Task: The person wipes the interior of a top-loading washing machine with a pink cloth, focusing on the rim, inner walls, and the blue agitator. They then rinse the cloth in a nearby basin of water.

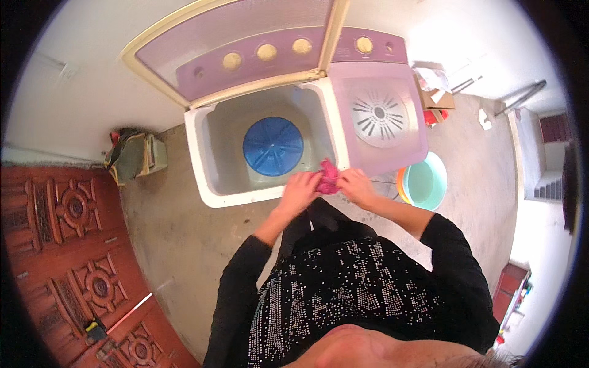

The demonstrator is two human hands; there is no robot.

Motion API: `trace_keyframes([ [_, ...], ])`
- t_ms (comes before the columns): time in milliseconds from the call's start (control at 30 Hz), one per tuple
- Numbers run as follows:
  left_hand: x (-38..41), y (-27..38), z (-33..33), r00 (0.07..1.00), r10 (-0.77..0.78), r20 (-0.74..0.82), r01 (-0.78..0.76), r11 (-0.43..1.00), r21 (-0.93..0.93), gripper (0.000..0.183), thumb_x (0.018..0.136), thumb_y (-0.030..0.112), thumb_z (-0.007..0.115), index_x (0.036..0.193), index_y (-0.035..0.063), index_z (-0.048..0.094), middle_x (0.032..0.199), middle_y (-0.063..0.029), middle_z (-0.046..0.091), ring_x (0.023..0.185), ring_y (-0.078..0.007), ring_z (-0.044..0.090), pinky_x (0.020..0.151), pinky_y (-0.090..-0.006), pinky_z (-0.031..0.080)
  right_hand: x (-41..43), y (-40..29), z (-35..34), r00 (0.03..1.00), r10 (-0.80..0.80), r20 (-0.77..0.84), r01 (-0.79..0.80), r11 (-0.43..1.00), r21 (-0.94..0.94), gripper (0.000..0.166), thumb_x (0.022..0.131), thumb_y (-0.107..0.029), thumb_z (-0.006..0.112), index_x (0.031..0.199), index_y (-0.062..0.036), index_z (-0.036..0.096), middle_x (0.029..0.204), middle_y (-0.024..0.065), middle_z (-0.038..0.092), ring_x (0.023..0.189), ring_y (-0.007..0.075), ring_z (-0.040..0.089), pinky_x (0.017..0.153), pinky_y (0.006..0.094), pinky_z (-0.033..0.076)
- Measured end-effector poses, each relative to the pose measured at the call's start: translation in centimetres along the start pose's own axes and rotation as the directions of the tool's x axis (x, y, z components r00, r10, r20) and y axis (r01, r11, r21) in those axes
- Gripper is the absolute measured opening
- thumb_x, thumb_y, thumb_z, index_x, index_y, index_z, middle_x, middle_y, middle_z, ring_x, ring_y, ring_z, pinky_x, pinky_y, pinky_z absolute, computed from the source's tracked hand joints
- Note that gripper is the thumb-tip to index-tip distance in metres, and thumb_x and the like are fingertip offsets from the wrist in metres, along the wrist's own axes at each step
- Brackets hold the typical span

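A bunched pink cloth (328,178) is gripped between my two hands, above the near right corner of the wash tub. My left hand (301,187) has hold of its left side, and my right hand (355,185) pinches its right side. Below and beyond them stands a twin-tub washing machine (239,200). Its wash lid (257,23) is raised, and a round blue pulsator (273,146) shows at the bottom of the wash tub. On the right, the spin side is covered by a purple lid (377,154).
A light green bucket (442,184) holding liquid stands on the floor right of the machine. Behind it is a cardboard box (439,99) against the wall. A container with bags (158,154) is at the left, near a carved red-brown wooden door (73,257).
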State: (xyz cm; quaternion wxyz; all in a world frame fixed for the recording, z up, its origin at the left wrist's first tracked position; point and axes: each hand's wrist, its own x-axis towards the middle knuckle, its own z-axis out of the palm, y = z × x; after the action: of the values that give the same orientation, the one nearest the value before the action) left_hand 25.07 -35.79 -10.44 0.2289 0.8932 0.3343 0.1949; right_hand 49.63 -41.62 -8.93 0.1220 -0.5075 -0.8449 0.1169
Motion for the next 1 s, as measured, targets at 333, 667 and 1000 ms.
trace_keyframes([
  [333, -0.6, 0.0, 1.2, 0.99, -0.141, -0.02, 0.143, 0.984, 0.107, 0.042, 0.085, 0.033, 0.069, 0.118, 0.0081, 0.058, 0.108, -0.0079, 0.062, 0.106, -0.0275, 0.058, 0.095, -0.0458, 0.044, 3.6, -1.5, -0.2, 0.996, -0.091, -0.003, 0.091, 0.991, 0.094, 0.048, 0.082, -0.014, 0.07, 0.128, -0.0086, 0.059, 0.119, 0.0104, 0.059, 0.112, 0.0297, 0.057, 0.094, 0.042, 0.046],
  [667, -13.7, -9.7, -9.8, 0.872, -0.438, -0.219, 0.488, 0.819, 0.303, 0.036, 0.09, 0.029, 0.063, 0.122, 0.0117, 0.061, 0.115, -0.0057, 0.063, 0.115, -0.0253, 0.057, 0.119, -0.0551, 0.018, 16.8, -14.2, 9.4, 0.959, -0.272, 0.079, 0.233, 0.917, 0.323, 0.048, 0.087, -0.017, 0.065, 0.132, -0.0022, 0.055, 0.127, 0.0152, 0.06, 0.117, 0.0327, 0.057, 0.099, 0.0444, 0.044],
  [1000, -11.6, -4.0, -4.1, 0.787, -0.467, -0.403, 0.567, 0.805, 0.176, 0.046, 0.09, 0.021, 0.063, 0.135, 0.0133, 0.056, 0.135, -0.0084, 0.055, 0.133, -0.0279, 0.046, 0.117, -0.0596, 0.022, 12.9, -9.9, 4.5, 0.957, -0.271, 0.105, 0.221, 0.914, 0.34, 0.046, 0.087, -0.013, 0.061, 0.132, -0.0044, 0.057, 0.129, 0.0145, 0.061, 0.119, 0.0344, 0.057, 0.102, 0.0453, 0.044],
])
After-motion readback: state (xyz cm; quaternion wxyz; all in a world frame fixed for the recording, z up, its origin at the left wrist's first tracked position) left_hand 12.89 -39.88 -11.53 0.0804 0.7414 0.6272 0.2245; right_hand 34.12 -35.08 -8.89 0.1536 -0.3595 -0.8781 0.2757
